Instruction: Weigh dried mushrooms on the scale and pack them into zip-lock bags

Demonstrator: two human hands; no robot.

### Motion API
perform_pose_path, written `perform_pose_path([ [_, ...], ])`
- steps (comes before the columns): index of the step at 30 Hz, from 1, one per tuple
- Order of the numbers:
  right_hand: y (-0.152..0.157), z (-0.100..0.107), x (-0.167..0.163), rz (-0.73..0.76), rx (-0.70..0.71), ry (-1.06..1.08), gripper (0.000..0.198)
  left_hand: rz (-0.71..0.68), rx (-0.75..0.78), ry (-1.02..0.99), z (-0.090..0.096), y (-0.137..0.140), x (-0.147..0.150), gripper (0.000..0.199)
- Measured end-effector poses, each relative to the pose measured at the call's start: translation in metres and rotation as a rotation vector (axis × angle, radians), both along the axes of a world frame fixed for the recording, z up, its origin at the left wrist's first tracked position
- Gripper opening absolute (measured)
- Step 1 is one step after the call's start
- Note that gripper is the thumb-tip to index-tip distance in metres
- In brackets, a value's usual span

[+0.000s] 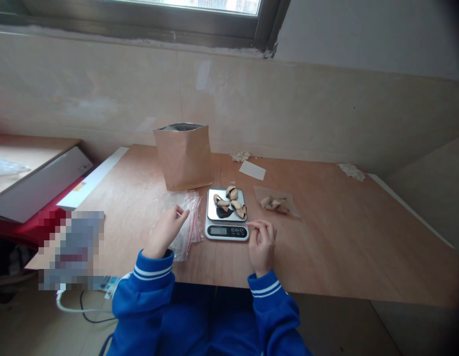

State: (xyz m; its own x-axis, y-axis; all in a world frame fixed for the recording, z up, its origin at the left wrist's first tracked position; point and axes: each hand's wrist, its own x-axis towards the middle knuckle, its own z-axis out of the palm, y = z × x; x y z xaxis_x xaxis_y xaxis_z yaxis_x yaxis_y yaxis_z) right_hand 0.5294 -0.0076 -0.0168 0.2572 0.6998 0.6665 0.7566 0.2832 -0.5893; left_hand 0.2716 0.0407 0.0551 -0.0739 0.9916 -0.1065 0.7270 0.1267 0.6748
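Observation:
A small kitchen scale [227,232] with a lit display stands before me. On its shiny metal plate lie several tan, curled dried pieces [232,193] that look like dried mushrooms. My left hand [166,226] hovers over or rests on clear zip bags [192,222] with red seal lines, left of the scale. Its fingers are loosely stretched, and no object shows in them. Beside the scale's lower right corner is my right hand [263,242], index finger pointing toward the scale and the others loosely bent, holding nothing visible. A clear bag [276,202] containing similar pieces lies right of the scale.
A brown stand-up paper pouch [185,158] with its top open is behind the zip bags. A white card [252,170] and crumpled pale scraps [240,156] lie near the wall, more scraps [351,171] at back right. A blurred-out object [75,249] occupies the table's left edge, a white cable [77,310] below.

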Motion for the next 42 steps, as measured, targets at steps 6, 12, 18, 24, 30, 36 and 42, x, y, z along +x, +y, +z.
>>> perform_pose_path([
  [6, 0.0, 0.0, -0.001, 0.002, -0.009, -0.008, 0.025, -0.088, 0.004, 0.057, -0.029, -0.013, 0.007, 0.032],
  [12, 0.0, 0.002, -0.001, 0.007, 0.009, 0.0, 0.024, -0.159, -0.006, 0.089, -0.036, -0.013, 0.002, 0.02],
  [18, -0.009, 0.016, -0.022, 0.144, 0.009, 0.027, 0.024, -0.245, 0.002, 0.085, -0.031, -0.018, -0.001, 0.02],
  [24, -0.02, 0.042, -0.079, 0.506, -0.358, 0.297, 0.017, -0.287, 0.135, -0.19, -0.008, -0.024, 0.013, 0.026],
  [30, -0.01, 0.058, -0.101, 0.621, -0.482, 0.672, 0.025, -0.272, 0.265, -0.46, 0.016, -0.031, 0.035, 0.024],
  [36, 0.016, 0.062, -0.071, 0.556, -0.472, 0.784, 0.03, -0.075, 0.416, -0.502, 0.021, -0.031, 0.033, 0.024],
  [42, 0.037, 0.076, -0.034, 0.554, -0.443, 0.746, 0.032, 0.133, 0.475, -0.387, 0.037, -0.028, 0.029, 0.023],
])
